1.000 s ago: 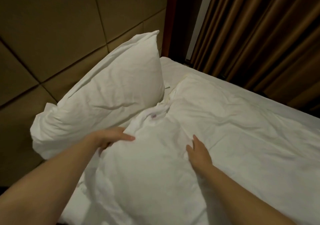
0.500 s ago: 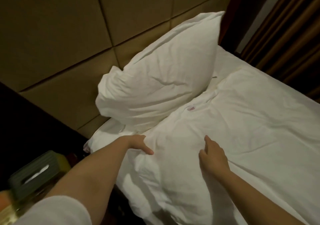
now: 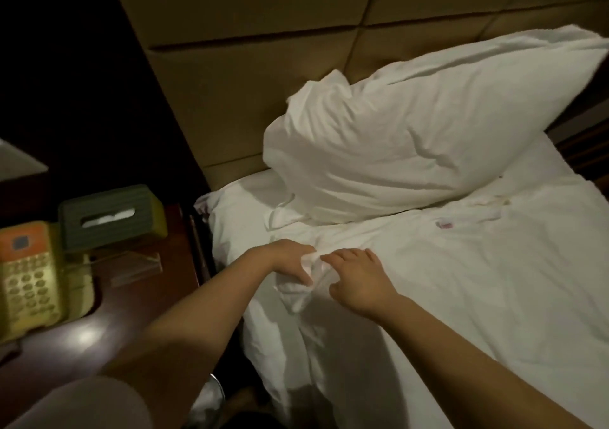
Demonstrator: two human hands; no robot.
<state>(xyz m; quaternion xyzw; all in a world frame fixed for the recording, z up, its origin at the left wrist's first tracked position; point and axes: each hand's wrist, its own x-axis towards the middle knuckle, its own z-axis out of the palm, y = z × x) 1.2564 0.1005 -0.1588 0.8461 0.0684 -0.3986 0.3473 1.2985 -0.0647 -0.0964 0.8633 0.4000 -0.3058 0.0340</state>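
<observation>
White fabric duvet (image 3: 461, 280) lies across the bed. Its head-end corner is bunched near the mattress edge, just below the plump white pillow (image 3: 412, 151), which leans on the tan padded headboard (image 3: 263, 82).

Left grip (image 3: 290, 260) is clamped on that bunched corner, thumb and fingers pinching a fold. Right grip (image 3: 359, 280) is apart: fingers spread on the duvet, touching the same ridge from the other side.

Step in hand, my read: squaring the duvet's head corner, gathering slack before it goes flat.

Next move likely needs:
- left grip draws the corner out toward the bed's edge and up toward the pillow
- right grip presses and sweeps the wrinkle off to the right
- pull stays low, or the pillow may get dragged

Dark glossy wooden bedside surface (image 3: 99, 329) at left carries a yellow-and-orange push-button phone (image 3: 26, 273) and a green tissue box (image 3: 112, 217), well apart from the work. Left elbow clearance is the only concern there.
</observation>
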